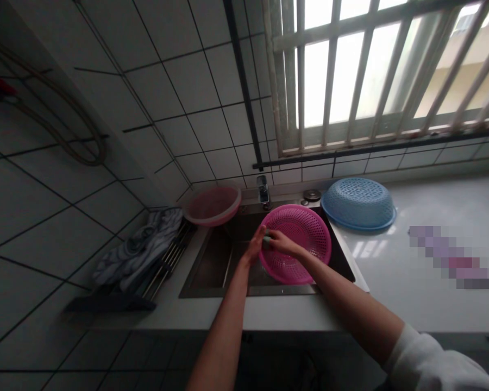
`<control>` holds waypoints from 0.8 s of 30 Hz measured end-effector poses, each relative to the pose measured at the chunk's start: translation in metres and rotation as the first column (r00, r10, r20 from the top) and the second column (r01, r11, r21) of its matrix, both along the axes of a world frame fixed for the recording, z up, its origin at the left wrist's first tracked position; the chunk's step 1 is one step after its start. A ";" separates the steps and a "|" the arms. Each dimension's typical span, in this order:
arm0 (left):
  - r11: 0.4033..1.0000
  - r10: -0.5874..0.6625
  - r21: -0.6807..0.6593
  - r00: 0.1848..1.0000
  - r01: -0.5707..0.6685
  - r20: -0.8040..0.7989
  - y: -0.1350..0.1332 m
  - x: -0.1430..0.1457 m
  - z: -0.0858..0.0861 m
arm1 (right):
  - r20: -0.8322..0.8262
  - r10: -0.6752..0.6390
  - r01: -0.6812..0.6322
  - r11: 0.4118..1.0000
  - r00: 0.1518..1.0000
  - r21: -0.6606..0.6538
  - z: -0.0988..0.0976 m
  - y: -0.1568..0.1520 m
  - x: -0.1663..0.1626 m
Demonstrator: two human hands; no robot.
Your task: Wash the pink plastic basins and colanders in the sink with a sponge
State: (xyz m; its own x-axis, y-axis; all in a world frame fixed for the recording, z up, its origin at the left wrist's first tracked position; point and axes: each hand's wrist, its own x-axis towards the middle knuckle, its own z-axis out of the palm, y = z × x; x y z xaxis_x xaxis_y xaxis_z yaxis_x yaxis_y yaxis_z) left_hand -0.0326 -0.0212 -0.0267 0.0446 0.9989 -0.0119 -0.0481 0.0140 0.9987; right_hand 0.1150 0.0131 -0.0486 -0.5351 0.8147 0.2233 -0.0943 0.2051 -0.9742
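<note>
A bright pink plastic colander (pixel 301 239) is tilted over the dark sink (pixel 212 266), its inside facing me. My left hand (pixel 255 247) grips its left rim. My right hand (pixel 279 241) is closed on a small greenish thing, apparently a sponge (pixel 266 239), pressed against the inside of the colander near the rim. Both forearms reach in from the bottom of the view.
A pale pink bowl (pixel 212 205) leans at the sink's back left corner. A blue colander (pixel 358 203) lies upside down on the white counter (pixel 432 304) to the right. A tap (pixel 263 190) stands behind the sink. A crumpled cloth (pixel 140 247) lies on a rack at left.
</note>
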 end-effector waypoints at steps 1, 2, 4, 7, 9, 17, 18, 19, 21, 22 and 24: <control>1.000 0.020 0.013 1.000 -0.020 -0.021 0.000 -0.001 0.000 | 0.024 0.051 -0.051 0.999 0.998 0.012 0.000 -0.002 -0.002; 0.999 0.021 0.027 0.999 -0.020 -0.026 0.000 -0.001 0.000 | 0.042 0.025 -0.027 0.999 0.999 0.029 0.000 -0.003 -0.002; 0.999 -0.016 0.051 1.000 0.016 -0.002 0.000 0.002 0.001 | 0.060 -0.240 0.235 0.968 0.969 0.085 0.003 0.000 0.004; 0.995 -0.088 0.053 0.993 0.085 0.073 0.000 0.009 0.002 | 0.050 -0.613 0.596 0.781 0.788 0.185 0.007 0.007 0.016; 0.995 -0.095 0.041 0.992 0.091 0.086 0.000 0.009 0.003 | 0.077 -0.540 0.514 0.829 0.838 0.220 0.006 0.007 0.016; 0.998 -0.014 0.059 1.000 0.014 0.004 -0.001 0.005 0.004 | 0.049 -0.377 0.364 0.916 0.925 0.167 0.000 0.005 0.011; 0.997 -0.040 0.066 0.999 0.039 0.025 0.000 0.006 0.004 | 0.011 -0.519 0.511 0.844 0.854 0.159 0.002 0.008 0.015; 0.996 -0.060 0.072 0.997 0.057 0.041 0.000 0.007 0.004 | -0.016 -0.602 0.598 0.789 0.798 0.138 0.003 0.011 0.018; 0.995 -0.065 0.073 0.997 0.062 0.041 0.001 0.007 0.003 | -0.032 -0.552 0.552 0.829 0.833 0.083 0.005 0.012 0.019; 0.996 -0.048 0.070 0.998 0.046 0.028 0.001 0.007 0.002 | -0.029 -0.430 0.431 0.900 0.902 0.061 0.005 0.011 0.017; 0.998 0.004 0.070 1.000 -0.003 -0.008 0.001 0.004 0.001 | -0.013 -0.110 0.111 0.993 0.994 0.043 0.003 0.006 0.009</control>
